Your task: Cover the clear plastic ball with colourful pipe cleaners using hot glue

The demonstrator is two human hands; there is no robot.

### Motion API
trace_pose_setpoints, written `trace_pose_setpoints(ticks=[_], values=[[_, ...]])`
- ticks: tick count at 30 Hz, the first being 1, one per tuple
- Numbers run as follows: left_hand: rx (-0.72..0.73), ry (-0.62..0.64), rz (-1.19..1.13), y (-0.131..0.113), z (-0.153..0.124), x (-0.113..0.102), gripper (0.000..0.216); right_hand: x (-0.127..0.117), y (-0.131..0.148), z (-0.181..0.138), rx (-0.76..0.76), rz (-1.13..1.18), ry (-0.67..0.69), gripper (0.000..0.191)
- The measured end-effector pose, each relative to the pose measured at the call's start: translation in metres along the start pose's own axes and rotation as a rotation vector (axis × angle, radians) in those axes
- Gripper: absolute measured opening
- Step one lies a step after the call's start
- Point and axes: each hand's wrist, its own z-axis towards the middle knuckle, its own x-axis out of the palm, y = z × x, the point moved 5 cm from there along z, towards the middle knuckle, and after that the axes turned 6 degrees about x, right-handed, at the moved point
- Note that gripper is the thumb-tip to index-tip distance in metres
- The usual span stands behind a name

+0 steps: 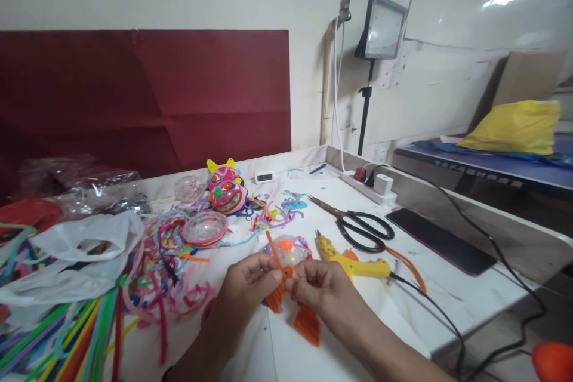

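Observation:
Both my hands meet low in the middle of the white table point(447, 292). My left hand point(244, 286) and my right hand point(320, 286) each pinch an orange pipe cleaner piece point(280, 292), which is bent into fan shapes with one end sticking up. A second orange fan point(308, 323) hangs below my right hand. Just beyond my fingers lies a clear half-ball point(286, 249) with an orange spot and coloured pipe cleaner around it.
A yellow glue gun point(353, 261) and black scissors point(358, 225) lie right of the hands. A dark phone point(441, 240) and power strip point(369, 186) sit further right. Loose pipe cleaners point(165, 262), plastic bags point(76, 250), a clear bowl point(206, 228) and a colourful mask figure point(226, 189) fill the left.

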Motion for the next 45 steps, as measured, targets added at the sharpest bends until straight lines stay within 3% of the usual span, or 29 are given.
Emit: trace_pose_setpoints(ticks=[18, 26, 33, 39, 45], values=[[0.065, -0.038, 0.093, 0.001, 0.002, -0.002, 0.018, 0.001, -0.007, 0.000, 0.058, 0.107, 0.048, 0.022], [0.081, -0.008, 0.126, 0.006, 0.006, -0.005, 0.015, -0.006, 0.023, 0.007, -0.271, -0.237, 0.018, 0.017], [0.107, 0.022, 0.202, 0.019, 0.015, -0.009, 0.010, -0.003, 0.037, 0.011, -0.377, -0.486, 0.059, 0.013], [0.105, -0.012, 0.196, 0.017, 0.012, -0.007, 0.006, -0.002, 0.036, 0.005, -0.443, -0.449, 0.132, 0.012], [0.084, 0.019, 0.178, 0.014, 0.009, -0.004, 0.008, -0.005, 0.032, -0.002, -0.667, -0.395, 0.156, 0.012]])
